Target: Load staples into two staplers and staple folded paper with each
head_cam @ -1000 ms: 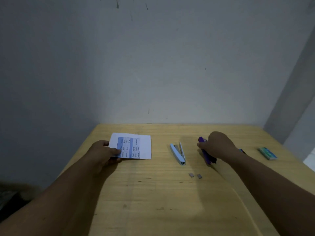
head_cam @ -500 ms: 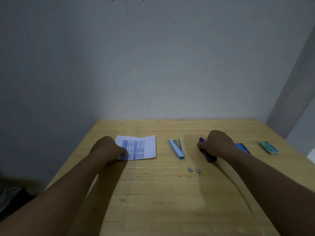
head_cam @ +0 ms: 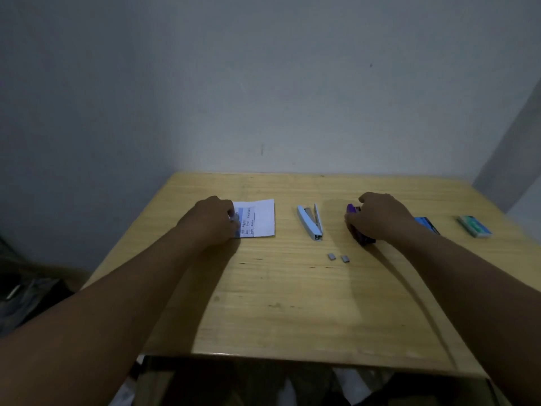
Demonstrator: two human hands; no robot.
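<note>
A folded printed paper [head_cam: 261,218] lies flat on the wooden table [head_cam: 278,303]; my left hand [head_cam: 213,221] rests on its left edge with fingers curled onto it. A light blue stapler [head_cam: 311,225] lies in the middle with its top swung open. My right hand [head_cam: 379,216] is closed over a purple stapler [head_cam: 352,210], which stays on the table and is mostly hidden. Two small staple strips [head_cam: 338,257] lie in front of the staplers.
A blue staple box [head_cam: 428,224] sits just right of my right wrist, and a green staple box [head_cam: 474,226] lies farther right near the table edge. The wall stands directly behind the table. Dark clutter lies on the floor at left.
My left hand has slid further onto the paper's left edge and nudged the paper a little to the right. My right hand stays on the purple stapler. The view has tilted downward.
</note>
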